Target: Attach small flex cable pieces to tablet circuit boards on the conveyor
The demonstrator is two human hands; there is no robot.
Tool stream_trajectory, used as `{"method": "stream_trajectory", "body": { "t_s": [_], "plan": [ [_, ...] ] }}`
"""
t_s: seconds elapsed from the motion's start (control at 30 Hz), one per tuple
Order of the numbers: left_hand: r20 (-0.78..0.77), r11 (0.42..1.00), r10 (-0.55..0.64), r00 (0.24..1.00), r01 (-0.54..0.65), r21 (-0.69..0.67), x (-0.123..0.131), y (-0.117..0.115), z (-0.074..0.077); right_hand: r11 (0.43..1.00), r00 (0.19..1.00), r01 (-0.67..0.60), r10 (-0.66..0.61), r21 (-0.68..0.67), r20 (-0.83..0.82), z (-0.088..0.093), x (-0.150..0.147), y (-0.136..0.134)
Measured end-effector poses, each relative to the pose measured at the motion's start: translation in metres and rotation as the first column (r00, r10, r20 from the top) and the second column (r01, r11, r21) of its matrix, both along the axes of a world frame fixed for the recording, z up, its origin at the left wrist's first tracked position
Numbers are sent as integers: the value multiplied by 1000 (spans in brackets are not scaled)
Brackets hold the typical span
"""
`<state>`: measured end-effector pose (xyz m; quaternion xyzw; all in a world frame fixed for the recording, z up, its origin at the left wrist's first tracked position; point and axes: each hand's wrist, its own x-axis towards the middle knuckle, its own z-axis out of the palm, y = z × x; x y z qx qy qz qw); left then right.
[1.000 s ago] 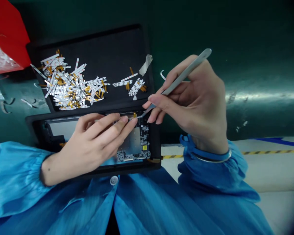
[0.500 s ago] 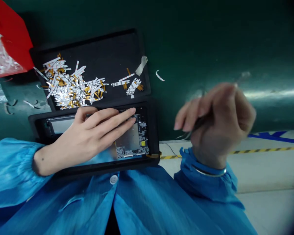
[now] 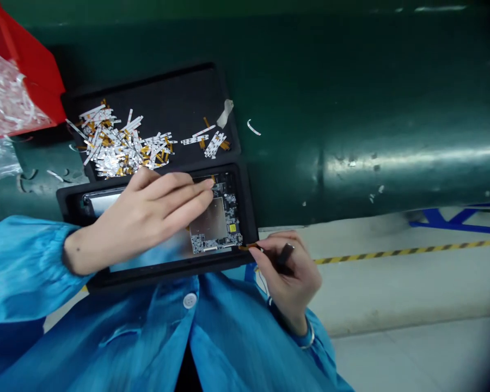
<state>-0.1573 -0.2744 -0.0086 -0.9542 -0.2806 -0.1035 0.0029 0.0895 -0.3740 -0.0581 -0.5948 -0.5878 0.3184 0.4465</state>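
An opened tablet, its circuit board (image 3: 216, 226) bare, lies in a black tray (image 3: 247, 209) at the bench edge in front of me. My left hand (image 3: 155, 209) rests flat on it, fingers stretched toward the board's top edge. My right hand (image 3: 289, 275) sits at the tray's near right corner, closed around the tweezers (image 3: 286, 253). Its fingertips touch a small orange tab (image 3: 248, 246) there. Both arms wear blue sleeves.
Behind the tablet a second black tray (image 3: 175, 98) holds a heap of several white and orange strips (image 3: 118, 147). A red bin (image 3: 36, 71) of clear plastic stands at the far left. The green bench (image 3: 351, 109) runs right; below it lies floor with striped tape (image 3: 392, 251).
My right hand has left the board's top edge, swung out to the right and come down to the tray's near right corner. My left hand stayed on the tablet.
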Motion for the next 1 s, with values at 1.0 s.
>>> {"method": "stream_trajectory", "body": {
  "t_s": [1.0],
  "plan": [
    [193,889,-29,981,113,-443,42,-3,-13,787,801,-489,234,377,550,-2,6,-1]
  ]
}}
